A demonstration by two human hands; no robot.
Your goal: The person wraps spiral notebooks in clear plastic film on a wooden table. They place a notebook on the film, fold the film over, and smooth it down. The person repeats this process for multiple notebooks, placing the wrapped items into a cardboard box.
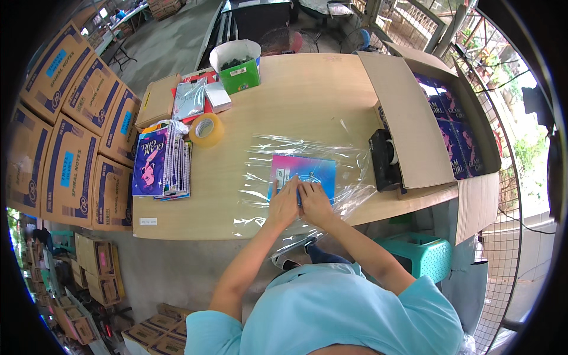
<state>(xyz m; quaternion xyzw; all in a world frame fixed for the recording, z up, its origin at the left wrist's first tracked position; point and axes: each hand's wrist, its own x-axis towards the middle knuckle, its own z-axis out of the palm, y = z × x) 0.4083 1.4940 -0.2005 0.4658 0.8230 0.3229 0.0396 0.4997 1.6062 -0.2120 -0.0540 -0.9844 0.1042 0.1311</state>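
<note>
A notebook [324,168] with a pink-to-blue cover lies on a sheet of clear plastic film [354,158] near the table's front edge. The film spreads out wrinkled on every side of it and hangs over the edge toward me. My left hand [285,204] rests on the cover's lower left part, thumb apart from the fingers. Beside it, my right hand [315,203] lies on the lower middle with its fingertips on the cover. The two hands almost touch. Neither visibly lifts anything, and part of the notebook is hidden under them.
Spiral notebooks [155,164] are stacked at left, beside a tape roll [206,130]. Behind them stands a green box [239,77] of small dark items. At right are a black object [384,161] and an open carton [390,118] of packs. Cartons [70,168] rise at far left; a teal stool [435,257] stands below right.
</note>
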